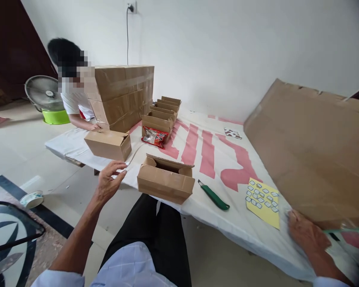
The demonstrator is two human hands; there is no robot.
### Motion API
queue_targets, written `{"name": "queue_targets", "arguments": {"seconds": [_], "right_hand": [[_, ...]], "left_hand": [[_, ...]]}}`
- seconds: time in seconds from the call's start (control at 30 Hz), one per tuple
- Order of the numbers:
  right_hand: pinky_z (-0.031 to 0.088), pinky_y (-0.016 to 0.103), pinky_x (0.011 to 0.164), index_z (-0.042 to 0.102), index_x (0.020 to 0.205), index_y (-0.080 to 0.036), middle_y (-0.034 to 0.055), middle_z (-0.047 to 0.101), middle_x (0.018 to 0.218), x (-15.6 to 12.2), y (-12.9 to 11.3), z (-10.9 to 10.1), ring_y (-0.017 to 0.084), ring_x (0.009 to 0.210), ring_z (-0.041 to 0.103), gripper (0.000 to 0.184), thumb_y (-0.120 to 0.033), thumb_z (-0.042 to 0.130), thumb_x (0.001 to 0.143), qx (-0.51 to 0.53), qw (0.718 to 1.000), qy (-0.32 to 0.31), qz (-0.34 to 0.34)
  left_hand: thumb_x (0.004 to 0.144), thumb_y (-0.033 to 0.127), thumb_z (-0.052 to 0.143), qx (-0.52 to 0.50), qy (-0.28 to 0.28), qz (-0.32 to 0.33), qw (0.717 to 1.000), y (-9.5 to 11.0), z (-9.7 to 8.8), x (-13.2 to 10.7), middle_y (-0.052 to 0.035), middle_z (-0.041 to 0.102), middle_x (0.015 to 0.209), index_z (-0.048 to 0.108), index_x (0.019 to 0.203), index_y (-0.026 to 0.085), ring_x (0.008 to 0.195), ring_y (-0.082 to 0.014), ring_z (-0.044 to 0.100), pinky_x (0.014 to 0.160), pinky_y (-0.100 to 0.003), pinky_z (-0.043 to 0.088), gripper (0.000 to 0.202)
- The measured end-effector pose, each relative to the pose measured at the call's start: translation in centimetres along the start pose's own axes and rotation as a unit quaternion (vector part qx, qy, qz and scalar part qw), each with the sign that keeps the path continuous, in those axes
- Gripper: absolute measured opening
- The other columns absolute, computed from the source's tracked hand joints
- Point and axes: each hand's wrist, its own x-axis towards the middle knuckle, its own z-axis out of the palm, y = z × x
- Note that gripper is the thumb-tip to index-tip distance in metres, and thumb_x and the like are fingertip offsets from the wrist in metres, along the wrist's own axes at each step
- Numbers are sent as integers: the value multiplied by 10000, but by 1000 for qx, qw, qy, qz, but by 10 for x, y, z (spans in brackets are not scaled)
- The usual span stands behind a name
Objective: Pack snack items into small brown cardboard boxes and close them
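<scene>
My left hand (109,180) hovers at the table's near edge, left of an open small cardboard box (165,180). Its thumb and fingers pinch something thin and pale that I cannot make out. My right hand (307,234) rests at the near right of the table by the lower edge of a big cardboard sheet (314,151). Its fingers are curled and blurred under a clear film. A green utility knife (214,196) and a yellow sheet of small stickers (263,201) lie between my hands.
Another person leans on a closed small box (109,144) at the far left, beside a large taped carton (124,95). A row of open boxes (163,111) and a red snack packet (154,137) sit behind. A fan (44,93) stands on the floor.
</scene>
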Motion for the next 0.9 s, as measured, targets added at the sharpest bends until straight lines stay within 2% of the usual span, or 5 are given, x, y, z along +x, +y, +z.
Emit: {"name": "queue_targets", "arguments": {"seconds": [0.17, 0.37, 0.53, 0.8, 0.9], "right_hand": [[358, 585, 699, 420, 579, -353, 83, 447, 547, 9, 10, 1, 387, 678, 667, 361, -395, 663, 842, -40, 996, -1, 85], [520, 494, 738, 799, 1027, -224, 197, 740, 821, -39, -112, 0, 350, 775, 710, 392, -537, 581, 933, 93, 989, 3, -118], [645, 411, 786, 807, 1162, -222, 121, 805, 1058, -116, -229, 5, 271, 903, 761, 391, -522, 580, 1058, 264, 870, -141, -391], [665, 341, 885, 553, 1629, -338, 33, 798, 1100, -167, -406, -60, 191, 919, 755, 511, -309, 567, 1119, 352, 680, -67, -640], [643, 329, 958, 572, 1616, -317, 13, 783, 1094, -171, -442, -86, 176, 974, 743, 482, -348, 555, 1135, 368, 657, -26, -657]], "left_hand": [[975, 464, 667, -40, -99, 9, 994, 7, 17, 27, -127, 769, 1290, 851, 1047, 244, 1210, -285, 731, 896, -373, 638, 296], [983, 607, 644, -102, -211, -5, 972, -7, 40, 53, -154, 724, 1458, 867, 1095, 242, 1407, -363, 651, 1134, -501, 569, 442], [973, 577, 674, -130, -273, 17, 953, -12, 53, 61, -133, 758, 1378, 868, 1128, 255, 1395, -347, 652, 1248, -503, 476, 406], [852, 394, 842, -111, -357, 26, 927, -1, 50, 70, -152, 684, 1444, 775, 1305, 215, 1311, -333, 650, 1042, -418, 583, 492], [802, 328, 864, -80, -373, 39, 923, 1, 46, 69, -157, 670, 1433, 739, 1346, 211, 1294, -334, 639, 1031, -421, 587, 570]]}}
